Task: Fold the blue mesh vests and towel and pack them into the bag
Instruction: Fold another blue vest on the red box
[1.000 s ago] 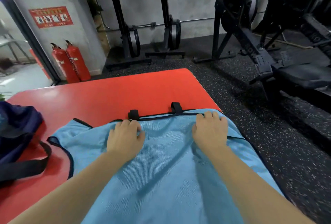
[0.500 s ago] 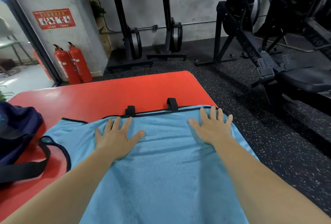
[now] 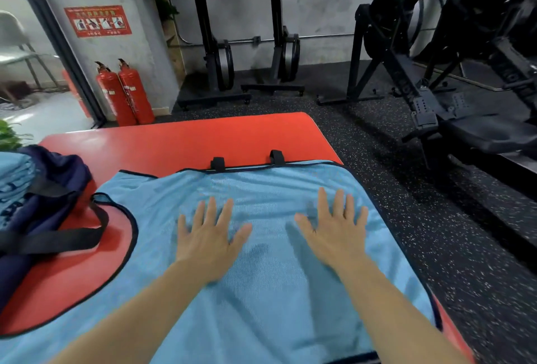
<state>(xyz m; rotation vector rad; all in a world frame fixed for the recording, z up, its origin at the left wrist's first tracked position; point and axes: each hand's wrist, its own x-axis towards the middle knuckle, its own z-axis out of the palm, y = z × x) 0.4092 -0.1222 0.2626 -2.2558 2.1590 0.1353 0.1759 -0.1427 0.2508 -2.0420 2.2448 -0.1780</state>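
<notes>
L fingers (image 3: 212, 209) straight and spread apart, flat on the blue mesh vest (image 3: 261, 305), gripping nothing. R fingers (image 3: 337, 203) same: straight, a bit apart, flat on the cloth. L hand (image 3: 207, 235) rests palm down left of the vest's middle. R hand (image 3: 334, 233) rests palm down nearer the vest's right edge. Hands well apart, forearms coming in from the near side.

Vest lies spread on the red worktop (image 3: 203, 137), covering most of its near and right part. Black trim round the edges; two black tabs (image 3: 217, 163) stick out at the far edge. Curved armhole on the left, w/ red worktop showing inside it.

Left of the vest, a dark blue bag (image 3: 58, 186) sits open on the worktop w/ light blue folded cloth (image 3: 14, 177) inside; can't tell if vest or towel. Bag's black strap (image 3: 52, 241) runs just beside the armhole trim.

Far side: two red fire extinguishers (image 3: 125, 93) by the wall, black gym machines (image 3: 215, 44) on speckled floor (image 3: 436, 233).
</notes>
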